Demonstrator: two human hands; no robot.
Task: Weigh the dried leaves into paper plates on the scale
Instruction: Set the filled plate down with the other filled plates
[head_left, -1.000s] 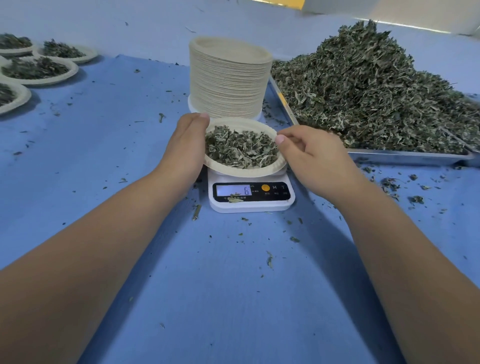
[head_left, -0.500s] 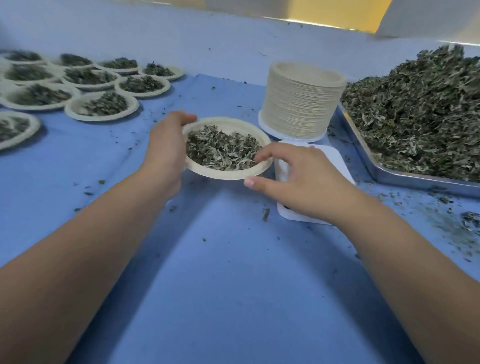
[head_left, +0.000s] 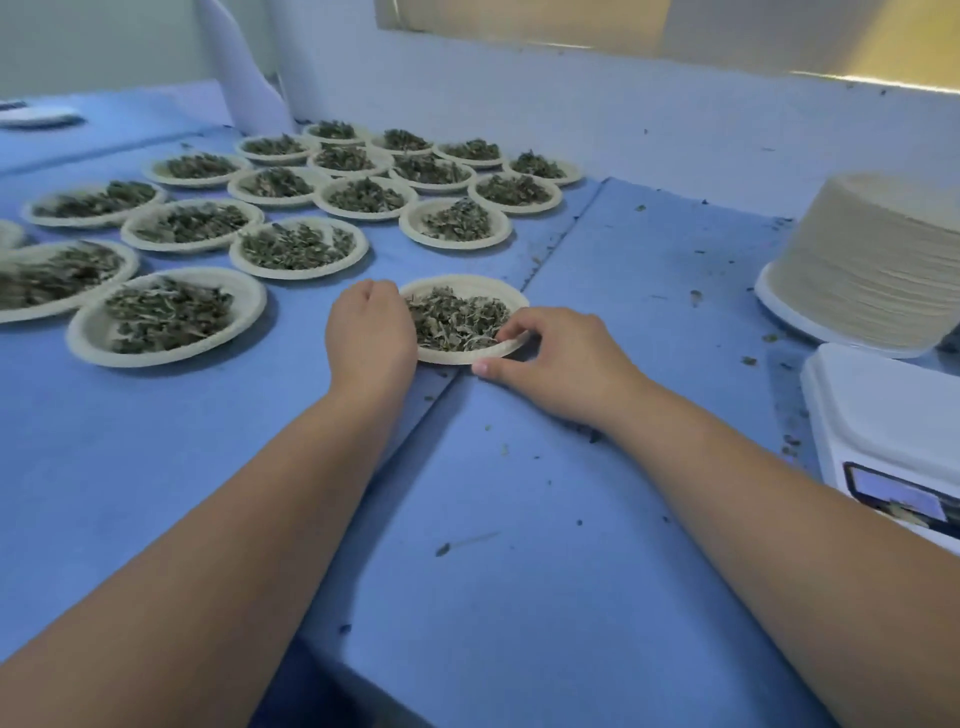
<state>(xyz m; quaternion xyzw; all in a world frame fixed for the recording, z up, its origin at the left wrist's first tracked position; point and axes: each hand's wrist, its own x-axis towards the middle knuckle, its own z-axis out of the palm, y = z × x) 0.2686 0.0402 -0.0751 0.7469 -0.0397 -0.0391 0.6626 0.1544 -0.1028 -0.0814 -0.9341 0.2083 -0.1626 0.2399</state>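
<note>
Paper plate (head_left: 457, 357) with dried leaves (head_left: 457, 319) in it is down at the blue worktop (head_left: 519, 597), both hands on it. Can't tell if it's fully resting on the cloth or a touch above it. Right hand (head_left: 561, 358) pinches the plate's near-right rim, fingers (head_left: 519, 323) on top and thumb underneath. Left hand (head_left: 371, 338) is curled over the left rim, gripping it.

Left of that plate and behind it there's a whole crowd of filled plates (head_left: 298, 274), packed close together, and the nearest one is just beside the left hand, so that side is pretty tight. Well off to the plate's right is the white scale (head_left: 883, 405), and further back on that side a tall stack of empty plates (head_left: 878, 260). Leaf crumbs (head_left: 442, 548) are scattered on the cloth nearer than the plate, between the forearms.
</note>
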